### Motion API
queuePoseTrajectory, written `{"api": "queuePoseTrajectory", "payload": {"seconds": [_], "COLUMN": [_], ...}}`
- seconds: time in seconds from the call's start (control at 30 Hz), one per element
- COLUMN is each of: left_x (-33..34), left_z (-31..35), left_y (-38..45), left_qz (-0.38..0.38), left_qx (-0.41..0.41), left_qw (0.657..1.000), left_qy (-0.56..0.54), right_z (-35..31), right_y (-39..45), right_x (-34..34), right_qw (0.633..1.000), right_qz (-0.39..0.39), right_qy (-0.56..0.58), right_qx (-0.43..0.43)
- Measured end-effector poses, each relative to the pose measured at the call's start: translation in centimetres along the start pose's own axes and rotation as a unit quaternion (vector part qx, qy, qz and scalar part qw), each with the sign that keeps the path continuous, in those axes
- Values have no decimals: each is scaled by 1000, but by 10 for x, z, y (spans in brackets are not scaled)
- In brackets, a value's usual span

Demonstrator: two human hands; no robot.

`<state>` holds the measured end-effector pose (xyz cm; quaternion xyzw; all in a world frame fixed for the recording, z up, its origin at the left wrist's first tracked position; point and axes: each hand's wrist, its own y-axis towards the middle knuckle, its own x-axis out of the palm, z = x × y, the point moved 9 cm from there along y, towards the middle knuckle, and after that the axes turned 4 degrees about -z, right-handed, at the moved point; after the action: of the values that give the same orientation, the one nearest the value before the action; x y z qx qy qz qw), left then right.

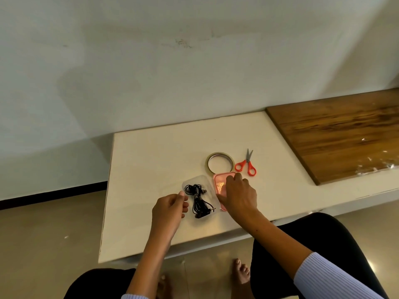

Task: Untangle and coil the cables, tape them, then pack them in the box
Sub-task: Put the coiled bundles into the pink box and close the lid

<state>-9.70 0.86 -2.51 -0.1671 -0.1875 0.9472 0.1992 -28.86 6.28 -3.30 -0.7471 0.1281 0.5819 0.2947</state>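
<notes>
Count: 1 cable bundle (199,199) in 1 clear box (190,182), 1 pink lid (220,180) right of it. Far side: 1 tape roll (220,157), 1 scissors (247,165). 2 hands: left (169,209), right (239,194).

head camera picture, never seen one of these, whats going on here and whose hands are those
There is no machine here. The one picture comes from a camera worn on a person's head, looking down at their own two hands over a white table.

On the table lie a tangled black cable in a clear box, a pink lid, a tape roll and red scissors.

The left hand is at the edge of the box, fingers curled. The right hand rests on the lid. Neither holds the cable.
</notes>
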Motion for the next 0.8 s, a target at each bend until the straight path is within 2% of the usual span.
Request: {"api": "queuePoseTrajectory", "payload": {"seconds": [0.33,0.57,0.7,0.8], "left_x": [-5,-5,-5,-7], "left_z": [0,0,0,0], "left_y": [-2,-2,-2,-1], "left_qz": [6,6,4,10], "left_qx": [-2,-1,-1,2], "left_qw": [1000,1000,1000,1000], "left_qy": [1,3,3,10], "right_z": [-17,-12,-16,-18], "right_y": [1,4,6,4], "right_x": [3,6,5,-9], "right_qw": [998,998,996,989], "right_qz": [3,19,31,57], "right_qy": [-2,41,50,105], "right_qx": [-56,-43,-64,-86]}}
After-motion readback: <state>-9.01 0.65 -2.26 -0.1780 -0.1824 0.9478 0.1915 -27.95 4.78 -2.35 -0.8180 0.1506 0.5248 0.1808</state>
